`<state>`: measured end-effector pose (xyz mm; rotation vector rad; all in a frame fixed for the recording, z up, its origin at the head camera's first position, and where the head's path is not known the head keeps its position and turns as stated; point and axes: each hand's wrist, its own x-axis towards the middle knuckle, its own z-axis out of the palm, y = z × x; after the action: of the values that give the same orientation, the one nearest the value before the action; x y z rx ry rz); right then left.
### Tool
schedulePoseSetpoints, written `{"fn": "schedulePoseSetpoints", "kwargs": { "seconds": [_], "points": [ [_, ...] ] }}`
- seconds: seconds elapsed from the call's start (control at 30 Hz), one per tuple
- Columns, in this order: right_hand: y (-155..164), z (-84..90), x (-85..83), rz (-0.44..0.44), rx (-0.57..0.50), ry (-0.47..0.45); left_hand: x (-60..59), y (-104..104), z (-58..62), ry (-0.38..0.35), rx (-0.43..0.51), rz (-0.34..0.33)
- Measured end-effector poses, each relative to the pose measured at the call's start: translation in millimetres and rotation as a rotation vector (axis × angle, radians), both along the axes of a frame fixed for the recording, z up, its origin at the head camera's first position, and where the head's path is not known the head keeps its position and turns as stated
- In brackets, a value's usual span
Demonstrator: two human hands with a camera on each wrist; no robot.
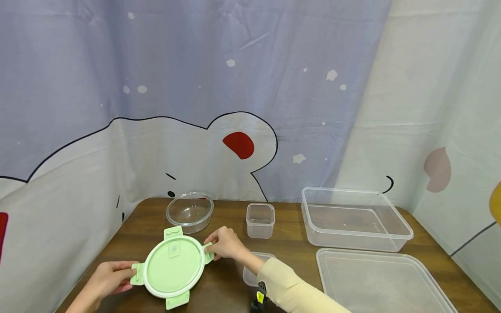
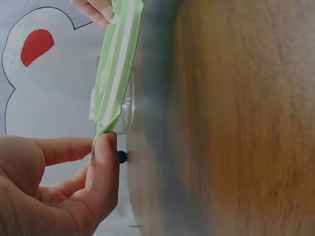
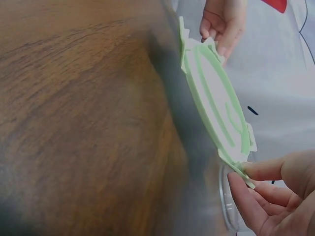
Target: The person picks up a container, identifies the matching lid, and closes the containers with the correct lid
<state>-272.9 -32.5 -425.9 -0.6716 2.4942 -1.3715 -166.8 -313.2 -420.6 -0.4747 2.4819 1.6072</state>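
Both hands are holding the green lid clear of the table, left hand and right hand each pinching an opposite clip tab between thumb and fingers, keeping it level near the glass bowl.

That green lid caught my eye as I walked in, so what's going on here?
A person holds a round, pale green plastic lid just above the brown wooden table. The left hand pinches one clip tab and the right hand the opposite one. Behind it stands a round clear glass bowl, uncovered. A small clear square tub and a large clear rectangular container stand to the right.
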Motion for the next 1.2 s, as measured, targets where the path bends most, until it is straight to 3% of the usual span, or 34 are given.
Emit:
{"fn": "schedulePoseSetpoints", "kwargs": {
  "seconds": [0.33,0.73,1.03,1.2],
  "points": [
    [3.9,13.9,-2.8,-0.028,-0.003,0.063,-2.7,1.6,7.8,0.037,0.006,-0.018],
    [9.1,32.2,-8.0,-0.047,0.014,0.124,-8.6,5.7,20.7,0.093,0.022,0.005],
    [12.7,42.6,-18.3,-0.024,-0.084,0.119,-13.4,8.8,27.3,0.14,0.018,0.028],
    [14.0,46.3,-24.5,-0.062,-0.102,0.132,-18.0,14.4,29.0,0.202,0.007,0.054]
  ]
}}
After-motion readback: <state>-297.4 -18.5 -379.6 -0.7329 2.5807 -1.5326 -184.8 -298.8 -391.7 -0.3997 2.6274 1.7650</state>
